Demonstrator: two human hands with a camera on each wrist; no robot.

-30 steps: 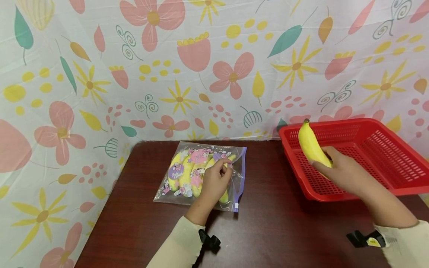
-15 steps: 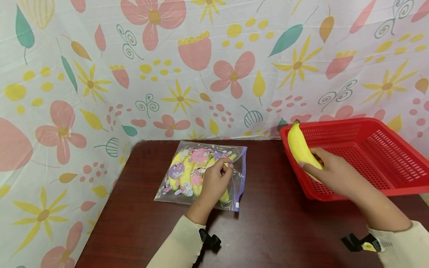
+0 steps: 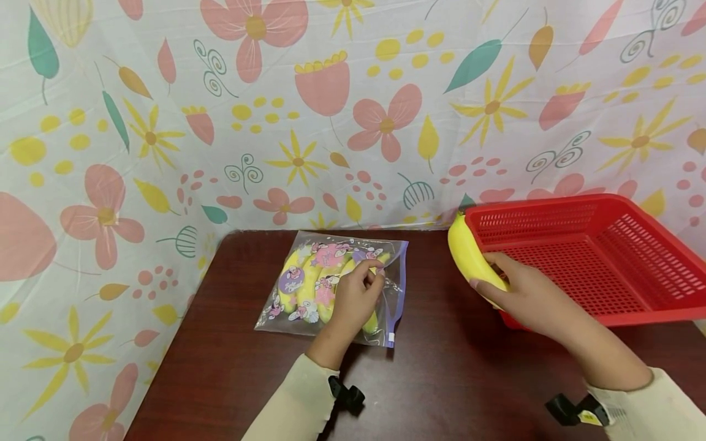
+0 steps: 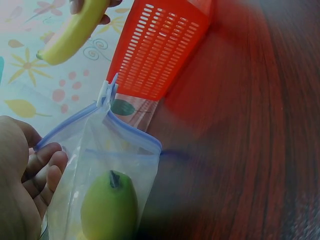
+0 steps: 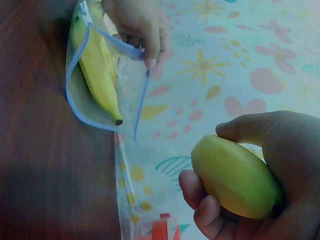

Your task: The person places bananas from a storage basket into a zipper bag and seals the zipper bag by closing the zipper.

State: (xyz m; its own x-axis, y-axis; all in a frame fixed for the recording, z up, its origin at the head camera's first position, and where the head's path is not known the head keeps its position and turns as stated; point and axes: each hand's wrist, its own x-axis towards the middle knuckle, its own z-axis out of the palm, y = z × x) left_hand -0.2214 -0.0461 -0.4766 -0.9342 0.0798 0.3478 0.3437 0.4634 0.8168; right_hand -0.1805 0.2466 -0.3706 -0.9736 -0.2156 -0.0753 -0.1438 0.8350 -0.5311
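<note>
A clear zip bag (image 3: 401, 285) with a purple edge and pink-and-purple cartoon prints lies on the table, several bananas inside. My left hand (image 3: 357, 293) pinches the top layer of its mouth near the purple edge; the right wrist view shows the mouth gaping, with a bagged banana (image 5: 97, 75) pointing toward it. A single yellow banana (image 3: 471, 254) is held up in my right hand (image 3: 529, 294), thumb on one side and fingers on the other. It hangs over the near left rim of a red basket (image 3: 656, 315), stem end pointing away.
The red basket, with slotted walls and a mesh floor, stands at the table's right. Dark wood table (image 3: 430, 380) lies between bag and basket. A flower-printed cloth (image 3: 331, 122) closes off the back and left side.
My right hand has carried the banana leftward, from above the basket to its left rim, toward the bag. My left hand and the bag have stayed in place.
</note>
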